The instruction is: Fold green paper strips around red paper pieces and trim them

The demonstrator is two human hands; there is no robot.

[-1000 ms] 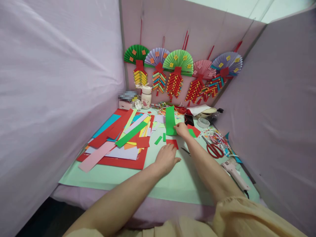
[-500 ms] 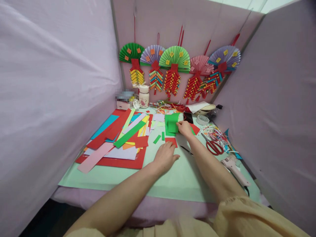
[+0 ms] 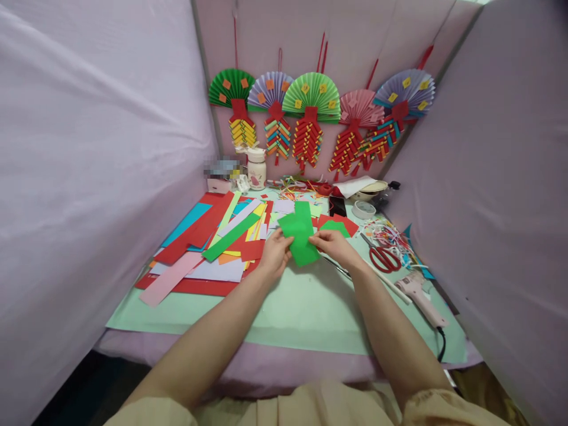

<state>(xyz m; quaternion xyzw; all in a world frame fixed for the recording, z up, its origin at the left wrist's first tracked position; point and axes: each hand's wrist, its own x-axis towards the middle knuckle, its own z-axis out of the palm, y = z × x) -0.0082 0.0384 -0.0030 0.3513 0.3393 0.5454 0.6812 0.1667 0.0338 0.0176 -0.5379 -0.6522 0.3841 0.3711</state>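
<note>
Several green paper pieces (image 3: 302, 239) overlap in front of me, raised a little over the table. My left hand (image 3: 277, 254) is closed on their left edge, and my right hand (image 3: 333, 247) pinches the right edge between thumb and fingers. How many sheets each hand grips is hard to tell. Just right of them, a smaller green piece (image 3: 336, 227) lies on red paper (image 3: 352, 225). A thin dark tool (image 3: 337, 267) rests partly behind my right hand, with a white stick (image 3: 390, 283) beyond my right wrist.
Coloured paper strips (image 3: 233, 236) lie at the left. Red-handled scissors (image 3: 384, 258), a tape roll (image 3: 364, 209) and a glue gun (image 3: 421, 297) are at the right. A white jar (image 3: 256, 170) stands at the back below hanging paper fans (image 3: 311, 97).
My right hand has brought green paper nearer. My left hand has left the red piece on the table and closed on the green paper. The view has shifted slightly.
</note>
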